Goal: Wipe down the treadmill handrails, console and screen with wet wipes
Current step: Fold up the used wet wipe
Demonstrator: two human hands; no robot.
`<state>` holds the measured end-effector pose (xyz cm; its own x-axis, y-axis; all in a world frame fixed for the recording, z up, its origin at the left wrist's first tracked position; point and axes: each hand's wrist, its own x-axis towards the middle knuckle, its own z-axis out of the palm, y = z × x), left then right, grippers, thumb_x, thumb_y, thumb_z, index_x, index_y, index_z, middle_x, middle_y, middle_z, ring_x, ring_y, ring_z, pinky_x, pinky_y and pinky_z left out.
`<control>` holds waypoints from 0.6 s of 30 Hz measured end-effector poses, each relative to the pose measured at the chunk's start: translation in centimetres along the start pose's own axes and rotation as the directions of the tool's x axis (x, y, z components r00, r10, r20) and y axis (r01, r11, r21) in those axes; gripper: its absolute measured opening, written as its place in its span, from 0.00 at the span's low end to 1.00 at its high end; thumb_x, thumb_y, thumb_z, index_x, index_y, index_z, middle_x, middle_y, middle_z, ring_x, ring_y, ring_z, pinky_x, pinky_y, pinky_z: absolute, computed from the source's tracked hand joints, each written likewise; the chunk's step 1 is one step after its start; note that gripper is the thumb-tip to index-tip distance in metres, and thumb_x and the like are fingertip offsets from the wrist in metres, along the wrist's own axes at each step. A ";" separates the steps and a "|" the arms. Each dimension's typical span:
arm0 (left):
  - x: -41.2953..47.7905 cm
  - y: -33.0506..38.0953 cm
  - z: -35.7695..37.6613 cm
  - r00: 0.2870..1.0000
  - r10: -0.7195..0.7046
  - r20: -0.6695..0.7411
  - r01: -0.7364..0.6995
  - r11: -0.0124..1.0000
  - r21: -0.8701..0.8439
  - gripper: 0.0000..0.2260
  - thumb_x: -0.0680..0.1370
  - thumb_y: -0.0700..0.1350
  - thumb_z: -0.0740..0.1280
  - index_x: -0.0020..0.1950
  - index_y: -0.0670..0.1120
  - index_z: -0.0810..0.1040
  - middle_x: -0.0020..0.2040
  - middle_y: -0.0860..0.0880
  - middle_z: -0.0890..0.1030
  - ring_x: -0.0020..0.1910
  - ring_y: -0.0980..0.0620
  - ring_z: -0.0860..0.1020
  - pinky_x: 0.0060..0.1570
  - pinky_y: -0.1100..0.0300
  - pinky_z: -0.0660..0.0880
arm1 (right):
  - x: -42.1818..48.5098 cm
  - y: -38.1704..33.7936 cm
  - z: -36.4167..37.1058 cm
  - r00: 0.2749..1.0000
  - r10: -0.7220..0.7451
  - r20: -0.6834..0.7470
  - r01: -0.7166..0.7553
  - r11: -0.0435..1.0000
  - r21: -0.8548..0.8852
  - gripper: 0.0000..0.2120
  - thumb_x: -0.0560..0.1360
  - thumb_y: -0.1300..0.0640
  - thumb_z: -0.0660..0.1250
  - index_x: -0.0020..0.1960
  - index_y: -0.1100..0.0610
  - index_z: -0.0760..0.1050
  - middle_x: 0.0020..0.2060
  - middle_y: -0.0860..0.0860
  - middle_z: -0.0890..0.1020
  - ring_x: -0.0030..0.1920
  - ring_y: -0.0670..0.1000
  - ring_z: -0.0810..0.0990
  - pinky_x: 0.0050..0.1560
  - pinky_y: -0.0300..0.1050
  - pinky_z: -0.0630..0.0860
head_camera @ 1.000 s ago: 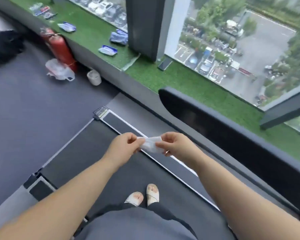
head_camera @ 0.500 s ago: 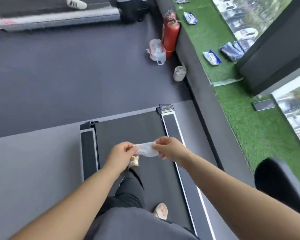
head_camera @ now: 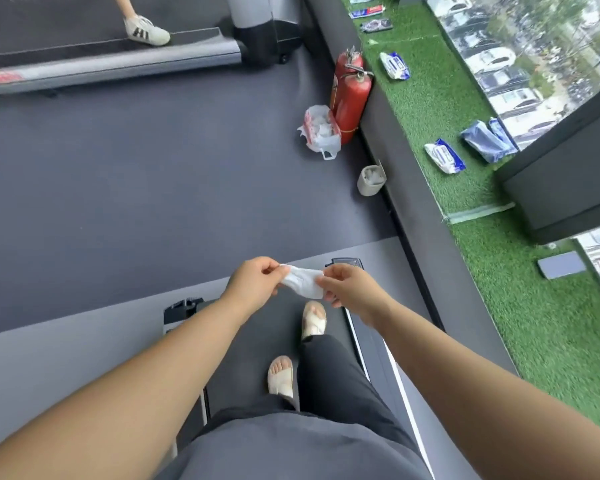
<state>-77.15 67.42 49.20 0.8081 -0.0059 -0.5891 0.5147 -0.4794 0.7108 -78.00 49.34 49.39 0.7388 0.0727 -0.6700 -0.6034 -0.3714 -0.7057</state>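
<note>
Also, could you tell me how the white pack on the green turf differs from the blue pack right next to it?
The white pack has a blue label; the blue pack is blue all over. The white pack lies nearer the floor, the blue pack nearer the window. Both lie on the turf.

You've turned from the window [head_camera: 534, 46]: handrail gone from view, neighbouring treadmill [head_camera: 111, 60] appears, your feet [head_camera: 280, 375] now staggered.

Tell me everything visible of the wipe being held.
The wipe is white, thin and soft-looking, crumpled and partly folded, not spread flat. It is held above the treadmill belt, between both hands: the left hand pinches its left end, the right hand its right end. Nothing else touches it.
</note>
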 end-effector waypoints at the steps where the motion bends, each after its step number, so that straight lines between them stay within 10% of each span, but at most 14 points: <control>1: 1.6 1.0 -0.2 1.000 -0.001 0.009 0.001 1.000 0.000 0.07 0.79 0.47 0.65 0.41 0.49 0.76 0.38 0.49 0.80 0.35 0.53 0.75 0.46 0.55 0.75 | 1.5 -0.8 -0.8 1.000 -0.001 0.004 0.001 1.000 0.006 0.08 0.77 0.60 0.64 0.39 0.55 0.74 0.28 0.49 0.76 0.30 0.47 0.73 0.35 0.39 0.71; 18: 27.9 17.5 -0.3 0.988 -0.068 0.137 0.060 0.996 0.061 0.06 0.79 0.44 0.64 0.42 0.47 0.76 0.38 0.50 0.79 0.35 0.54 0.76 0.40 0.59 0.73 | 24.4 -10.2 -14.7 0.995 0.084 -0.046 -0.076 0.985 0.154 0.06 0.77 0.59 0.64 0.42 0.55 0.75 0.31 0.51 0.77 0.33 0.48 0.74 0.39 0.41 0.72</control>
<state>-45.50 59.16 45.32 0.7247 -0.0935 -0.6827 0.5434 -0.5318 0.6495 -49.43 41.34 43.65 0.6983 -0.0013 -0.7158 -0.6971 -0.2284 -0.6796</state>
